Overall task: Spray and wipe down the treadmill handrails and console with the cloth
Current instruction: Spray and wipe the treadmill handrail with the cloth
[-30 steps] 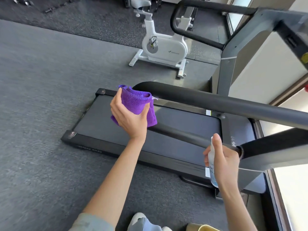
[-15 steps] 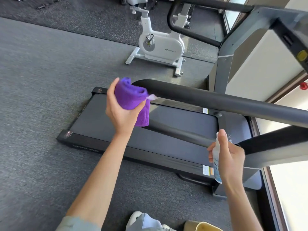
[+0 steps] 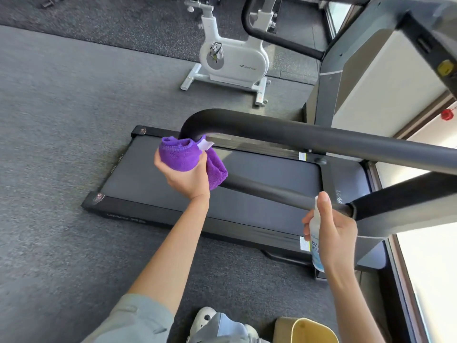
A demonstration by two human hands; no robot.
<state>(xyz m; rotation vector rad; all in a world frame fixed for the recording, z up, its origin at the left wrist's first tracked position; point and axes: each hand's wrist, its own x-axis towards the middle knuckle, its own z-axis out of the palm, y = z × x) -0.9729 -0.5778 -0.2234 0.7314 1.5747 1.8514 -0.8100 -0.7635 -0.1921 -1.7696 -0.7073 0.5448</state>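
- Left hand [image 3: 188, 175] — centre of the frame, fingers curled round a bunched purple cloth [image 3: 184, 157]; the cloth's upper edge sits right at the curved end of the near handrail [image 3: 309, 138], and contact cannot be confirmed.
- A white tag [image 3: 205, 145] sticks out of the cloth on its right side, just under the rail's bend.
- Right hand [image 3: 333, 233] — lower right of the frame, wrapped round a clear spray bottle [image 3: 315, 246] held upright; one fingertip rests on the nozzle top.
- The bottle stands just in front of the lower black bar [image 3: 272, 191], which runs diagonally from the cloth down to the right.
- Near handrail: a thick black tube running from the bend at centre to the right edge of the frame.
- Treadmill deck [image 3: 222, 184] lies on grey carpet [image 3: 61, 144] below both hands, belt dark, corners capped.
- Grey upright [image 3: 346, 58] of the treadmill rises at upper right; the console is not clearly in view.
- White exercise bike [image 3: 235, 60] stands in the upper centre, well apart from the treadmill.
- Bottom edge of the frame: a grey sleeve [image 3: 138, 320], a pale shoe [image 3: 205, 320], and the rim of a yellow container [image 3: 311, 330].
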